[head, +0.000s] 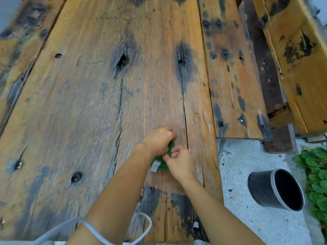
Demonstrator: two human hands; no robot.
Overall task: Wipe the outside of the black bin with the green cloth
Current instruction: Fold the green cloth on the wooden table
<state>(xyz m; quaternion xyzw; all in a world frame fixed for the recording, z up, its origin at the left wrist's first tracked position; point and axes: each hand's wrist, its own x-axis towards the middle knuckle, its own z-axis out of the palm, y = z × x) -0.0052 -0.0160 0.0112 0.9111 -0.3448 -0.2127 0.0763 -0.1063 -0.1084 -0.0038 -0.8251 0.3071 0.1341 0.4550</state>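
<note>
A green cloth [161, 164] with a grey label lies bunched on the wooden table [88, 112], mostly hidden under my hands. My left hand [158, 141] is closed over its far part. My right hand [180, 162] pinches its near edge. The black bin [263, 189] with a silver rim stands on the grey ground to the right of the table, its mouth tilted toward me, well apart from both hands.
A wooden bench [233, 76] runs beside the table at the right, with another plank [297, 59] beyond it. Green leafy plants [316, 177] grow just right of the bin. A white cable [99, 232] loops across my left forearm near the table's front edge.
</note>
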